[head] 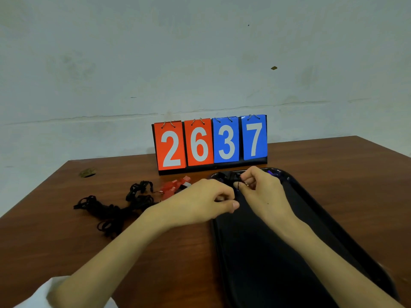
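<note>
The left hand [206,198] and right hand [263,192] pinch a thin black cord [238,185] over the glossy black plastic tray's [311,203] twelve o'clock end, likely bundling it; next, set it down there.

- Table [333,165]: brown wood or wood veneer w/ visible grain, smooth, low sheen.
- Tray [266,252]: black plastic, smooth, glossy at the rim.
- Number cards [211,143]: red & blue, glossy plastic-looking sheets; rings [168,123] on top are thin bare metal wire.
- Card stand base [213,167]: black, smooth, slight shine.
- Cord pile [111,207]: black, matt, cloth-like.
- Thin cord [238,185], pinched btw left hand [200,201] & right hand [264,192]: black, matt.
- Red pieces [174,186]: translucent plastic, shiny.
- Wall [200,52]: pale paint, matt, uneven, stained.
- Sleeve [44,294]: white cloth, matt.
</note>
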`<state>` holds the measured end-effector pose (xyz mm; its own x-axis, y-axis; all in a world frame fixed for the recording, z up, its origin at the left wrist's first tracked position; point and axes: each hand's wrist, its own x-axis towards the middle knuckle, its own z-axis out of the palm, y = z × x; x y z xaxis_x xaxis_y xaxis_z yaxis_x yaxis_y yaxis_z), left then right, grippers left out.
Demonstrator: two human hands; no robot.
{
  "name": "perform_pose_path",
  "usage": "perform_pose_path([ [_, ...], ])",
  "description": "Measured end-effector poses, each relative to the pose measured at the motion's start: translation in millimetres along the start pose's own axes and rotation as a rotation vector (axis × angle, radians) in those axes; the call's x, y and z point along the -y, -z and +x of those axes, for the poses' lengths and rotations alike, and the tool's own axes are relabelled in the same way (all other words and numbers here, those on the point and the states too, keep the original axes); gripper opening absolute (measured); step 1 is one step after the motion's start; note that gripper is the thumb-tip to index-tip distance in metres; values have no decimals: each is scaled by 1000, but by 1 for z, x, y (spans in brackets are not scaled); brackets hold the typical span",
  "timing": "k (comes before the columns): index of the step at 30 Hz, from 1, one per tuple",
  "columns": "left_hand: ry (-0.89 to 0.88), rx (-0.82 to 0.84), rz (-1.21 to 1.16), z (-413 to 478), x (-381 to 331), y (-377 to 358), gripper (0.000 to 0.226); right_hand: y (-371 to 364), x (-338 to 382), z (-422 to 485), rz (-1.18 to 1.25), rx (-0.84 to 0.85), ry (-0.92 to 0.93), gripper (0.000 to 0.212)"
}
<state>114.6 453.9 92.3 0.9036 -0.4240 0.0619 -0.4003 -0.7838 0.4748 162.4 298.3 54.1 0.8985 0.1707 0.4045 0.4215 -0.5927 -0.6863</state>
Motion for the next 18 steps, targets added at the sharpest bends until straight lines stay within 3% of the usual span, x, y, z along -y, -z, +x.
perform_pose_path([
  [9,-45,-123,-94,-3,11,23,26,-1,6,-4,-26,311,179,9],
  [14,-41,-234,-135,-2,27,32,28,0,13,-8,72,370,222,14],
  [18,-17,-226,-180,3,34,29,27,1,15,-10,175,418,213,11],
])
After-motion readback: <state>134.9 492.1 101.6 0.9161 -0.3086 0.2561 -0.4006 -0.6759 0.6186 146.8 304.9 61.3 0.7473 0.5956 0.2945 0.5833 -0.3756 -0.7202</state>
